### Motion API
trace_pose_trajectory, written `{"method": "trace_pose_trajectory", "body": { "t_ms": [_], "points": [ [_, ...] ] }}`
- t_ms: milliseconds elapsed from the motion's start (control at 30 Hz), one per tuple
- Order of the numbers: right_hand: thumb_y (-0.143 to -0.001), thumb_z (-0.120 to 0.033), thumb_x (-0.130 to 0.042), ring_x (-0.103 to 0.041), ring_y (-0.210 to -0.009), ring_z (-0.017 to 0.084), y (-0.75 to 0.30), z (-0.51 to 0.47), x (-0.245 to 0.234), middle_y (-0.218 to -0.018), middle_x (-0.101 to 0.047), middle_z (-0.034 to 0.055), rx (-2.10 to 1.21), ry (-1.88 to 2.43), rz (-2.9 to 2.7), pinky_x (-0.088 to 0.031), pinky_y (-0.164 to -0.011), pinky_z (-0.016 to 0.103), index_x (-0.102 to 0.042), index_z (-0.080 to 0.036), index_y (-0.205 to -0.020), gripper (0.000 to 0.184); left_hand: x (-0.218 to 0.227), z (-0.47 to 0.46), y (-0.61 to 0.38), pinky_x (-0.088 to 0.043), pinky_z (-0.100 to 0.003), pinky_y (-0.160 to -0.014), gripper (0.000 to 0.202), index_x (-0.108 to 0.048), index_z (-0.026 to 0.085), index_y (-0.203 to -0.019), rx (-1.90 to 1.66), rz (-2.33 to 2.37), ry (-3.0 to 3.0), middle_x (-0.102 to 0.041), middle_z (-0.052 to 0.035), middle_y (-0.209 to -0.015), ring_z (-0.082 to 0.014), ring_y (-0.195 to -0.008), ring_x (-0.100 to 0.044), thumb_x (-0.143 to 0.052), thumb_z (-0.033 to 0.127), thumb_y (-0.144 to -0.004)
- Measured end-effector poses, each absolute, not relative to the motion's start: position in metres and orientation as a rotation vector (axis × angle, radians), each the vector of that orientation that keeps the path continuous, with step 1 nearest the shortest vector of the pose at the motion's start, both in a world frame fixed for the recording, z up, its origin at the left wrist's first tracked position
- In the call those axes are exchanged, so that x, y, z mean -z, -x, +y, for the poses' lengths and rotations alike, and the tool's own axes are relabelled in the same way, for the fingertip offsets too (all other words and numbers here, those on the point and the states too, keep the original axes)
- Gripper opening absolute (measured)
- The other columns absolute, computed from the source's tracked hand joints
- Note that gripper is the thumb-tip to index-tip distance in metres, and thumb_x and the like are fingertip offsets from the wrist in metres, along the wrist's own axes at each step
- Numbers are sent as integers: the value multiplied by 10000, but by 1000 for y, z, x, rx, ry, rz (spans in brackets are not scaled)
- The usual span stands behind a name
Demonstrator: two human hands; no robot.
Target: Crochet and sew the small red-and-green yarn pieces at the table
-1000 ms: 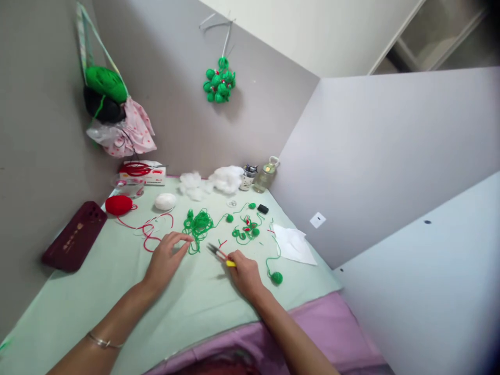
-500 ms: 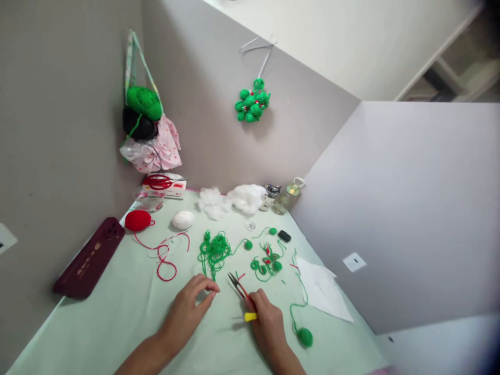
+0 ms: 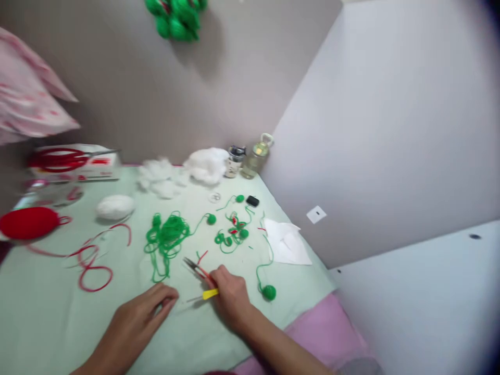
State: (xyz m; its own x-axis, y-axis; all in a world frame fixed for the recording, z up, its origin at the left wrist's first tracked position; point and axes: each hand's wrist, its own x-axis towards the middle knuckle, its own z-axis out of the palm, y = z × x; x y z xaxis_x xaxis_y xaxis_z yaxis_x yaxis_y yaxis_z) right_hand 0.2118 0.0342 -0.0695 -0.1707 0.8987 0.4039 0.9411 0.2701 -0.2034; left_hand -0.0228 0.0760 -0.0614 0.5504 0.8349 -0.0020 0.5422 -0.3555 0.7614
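My right hand (image 3: pixel 230 294) is closed around red-handled thread snips (image 3: pixel 201 272), blades pointing up and left. From the same hand sticks out a yellow-handled crochet hook (image 3: pixel 210 294), its thin metal shaft toward my left hand. My left hand (image 3: pixel 142 312) hovers low over the cloth with thumb and fingertips together; whether anything is pinched there is too small to tell. Just beyond it lies a loose tangle of green yarn (image 3: pixel 172 232), with a strand running to a small green ball (image 3: pixel 211 219). Short red and green yarn scraps (image 3: pixel 202 257) lie by the snip blades.
Green and red crocheted pieces (image 3: pixel 234 232), a green yarn ball (image 3: pixel 269 292) and white paper (image 3: pixel 287 242) lie on the right. Red yarn (image 3: pixel 29 223) and white yarn (image 3: pixel 115 207) sit left. White stuffing (image 3: pixel 207 165) and a bottle (image 3: pixel 255 159) stand along the back wall.
The view has swung right and down, so things on the table appear further left. My left thumb and fingertips have come closer together. My right hand keeps the snips and hook.
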Motion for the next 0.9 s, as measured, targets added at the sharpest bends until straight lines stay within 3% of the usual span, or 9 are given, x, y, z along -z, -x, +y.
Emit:
{"method": "trace_pose_trajectory", "body": {
  "t_ms": [300, 733, 900],
  "points": [
    [-1040, -309, -370, -522, -531, 99, -213, 34, 69, -714, -575, -25, 173, 1720, -2111, -268, -487, 267, -512, -212, -812, 285, 79, 78, 30, -553, -155, -724, 300, -716, 275, -971, -512, 1123, -2103, -744, 18, -947, -139, -788, -722, -554, 518, -902],
    [-1030, -266, -390, -475, -535, 98, -214, 35, 60, -676, -537, -15, 68, 1646, -2141, -280, -512, 248, -533, -198, -837, 250, 66, 82, 33, -544, -147, -752, 244, -682, 273, -1040, -413, 1058, -2086, -728, 22, -983, -128, -824, -716, -522, 428, -940],
    [-1031, -283, -373, -497, -545, 96, -212, 38, 59, -727, -563, -12, -49, 1674, -2200, -278, -499, 247, -513, -200, -821, 266, 69, 81, 31, -531, -162, -658, 233, -682, 273, -1021, -454, 1067, -2091, -722, 24, -935, -119, -689, -682, -533, 429, -934]
  ]
}}
